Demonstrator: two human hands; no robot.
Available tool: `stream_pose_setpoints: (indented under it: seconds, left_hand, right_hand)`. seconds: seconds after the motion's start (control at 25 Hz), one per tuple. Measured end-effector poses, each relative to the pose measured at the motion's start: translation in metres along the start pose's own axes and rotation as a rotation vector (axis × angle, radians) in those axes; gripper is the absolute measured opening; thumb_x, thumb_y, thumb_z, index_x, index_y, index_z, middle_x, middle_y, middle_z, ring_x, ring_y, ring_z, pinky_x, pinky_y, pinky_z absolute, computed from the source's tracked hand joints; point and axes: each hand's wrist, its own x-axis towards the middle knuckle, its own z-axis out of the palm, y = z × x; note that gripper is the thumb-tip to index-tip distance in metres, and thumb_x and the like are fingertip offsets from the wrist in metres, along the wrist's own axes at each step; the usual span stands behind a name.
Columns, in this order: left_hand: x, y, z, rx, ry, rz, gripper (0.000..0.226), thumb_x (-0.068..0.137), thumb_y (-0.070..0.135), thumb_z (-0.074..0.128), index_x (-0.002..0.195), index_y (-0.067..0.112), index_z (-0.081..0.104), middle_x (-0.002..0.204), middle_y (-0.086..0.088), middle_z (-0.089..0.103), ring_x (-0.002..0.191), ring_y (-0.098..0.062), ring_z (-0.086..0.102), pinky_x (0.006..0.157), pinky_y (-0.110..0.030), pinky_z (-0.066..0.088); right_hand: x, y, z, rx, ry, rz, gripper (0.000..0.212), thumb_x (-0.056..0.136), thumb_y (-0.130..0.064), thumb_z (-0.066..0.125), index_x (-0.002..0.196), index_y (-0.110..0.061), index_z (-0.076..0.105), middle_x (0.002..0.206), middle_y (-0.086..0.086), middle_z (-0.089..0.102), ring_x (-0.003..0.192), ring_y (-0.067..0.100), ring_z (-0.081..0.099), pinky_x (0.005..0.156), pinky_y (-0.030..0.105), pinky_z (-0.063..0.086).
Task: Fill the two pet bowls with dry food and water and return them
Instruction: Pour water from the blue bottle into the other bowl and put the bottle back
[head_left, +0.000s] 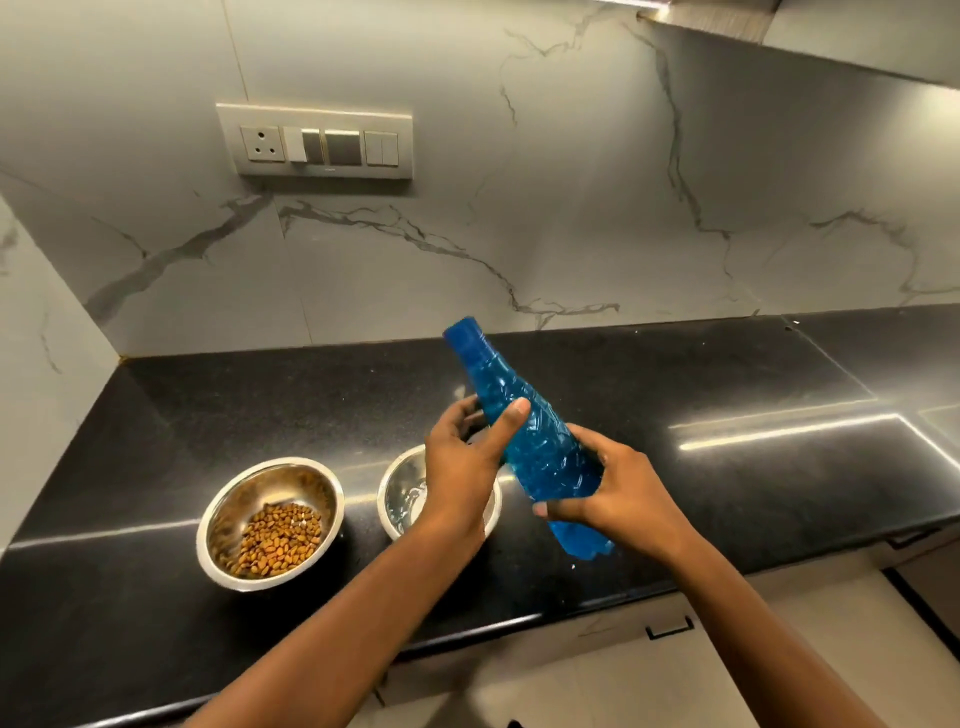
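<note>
Two steel bowls (270, 525), kibble (278, 540) in one; capped blue bottle (524, 441) overhead.

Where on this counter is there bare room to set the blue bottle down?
The black counter is bare right of the bottle, up to the marble wall. Bare too behind the food bowl, toward the corner. It is crowded around the second bowl, under both hands.

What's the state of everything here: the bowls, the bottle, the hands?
Left bowl: upright on the counter, partly filled with dry food.
Right bowl: upright on the counter, seems to hold some water; partly hidden by the left hand.
Blue bottle: tilted, cap on, held above the counter.
Left hand: gripping the bottle's middle.
Right hand: gripping the bottle's lower part.
Counter: dark, glossy.
Wall switches: positions unclear.
</note>
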Motion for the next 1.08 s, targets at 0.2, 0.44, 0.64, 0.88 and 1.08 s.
stream_pose_setpoints:
  seconds: [0.2, 0.44, 0.64, 0.88, 1.08]
  left_hand:
    - [0.004, 0.080, 0.023, 0.107, -0.147, 0.277, 0.050, 0.088, 0.027, 0.084, 0.135, 0.020, 0.065, 0.125, 0.001, 0.077, 0.112, -0.011, 0.076, 0.095, -0.032, 0.063]
    - [0.012, 0.197, 0.066, 0.258, -0.291, 0.639, 0.053, 0.086, 0.024, 0.086, 0.136, 0.022, 0.068, 0.132, 0.006, 0.075, 0.118, -0.014, 0.075, 0.100, -0.039, 0.062]
    - [0.008, 0.308, 0.114, 0.351, -0.431, 0.922, 0.049, 0.090, 0.027, 0.083, 0.136, 0.016, 0.068, 0.132, 0.005, 0.076, 0.120, -0.011, 0.073, 0.102, -0.041, 0.061]
    - [0.034, 0.376, 0.171, 0.365, -0.526, 0.838, 0.042, 0.092, 0.020, 0.081, 0.131, 0.007, 0.071, 0.123, -0.006, 0.080, 0.109, -0.019, 0.079, 0.084, -0.029, 0.064]
    - [0.077, 0.397, 0.211, 0.320, -0.490, 0.732, 0.044, 0.094, 0.027, 0.079, 0.133, 0.010, 0.069, 0.120, -0.005, 0.081, 0.103, -0.020, 0.081, 0.085, -0.036, 0.066]
  right_hand:
    - [0.020, -0.053, -0.018, 0.160, 0.135, -0.140, 0.078, 0.073, -0.027, 0.100, 0.142, -0.031, 0.063, 0.126, -0.012, 0.078, 0.116, 0.007, 0.075, 0.105, 0.037, 0.061]
    - [0.044, -0.140, -0.070, 0.264, 0.370, -0.317, 0.068, 0.075, -0.022, 0.099, 0.135, -0.022, 0.067, 0.121, -0.006, 0.081, 0.111, 0.009, 0.078, 0.098, 0.038, 0.065]
    - [0.063, -0.224, -0.139, 0.368, 0.546, -0.488, 0.075, 0.074, -0.022, 0.099, 0.139, -0.017, 0.063, 0.122, -0.002, 0.080, 0.108, 0.011, 0.079, 0.091, 0.032, 0.066]
    - [0.108, -0.289, -0.203, 0.511, 0.661, -0.569, 0.066, 0.077, -0.017, 0.097, 0.133, -0.016, 0.062, 0.121, -0.007, 0.077, 0.104, 0.007, 0.079, 0.091, 0.029, 0.066]
    - [0.154, -0.302, -0.233, 0.512, 0.668, -0.567, 0.065, 0.080, -0.014, 0.093, 0.137, -0.015, 0.061, 0.119, -0.005, 0.077, 0.103, 0.008, 0.078, 0.085, 0.024, 0.065]
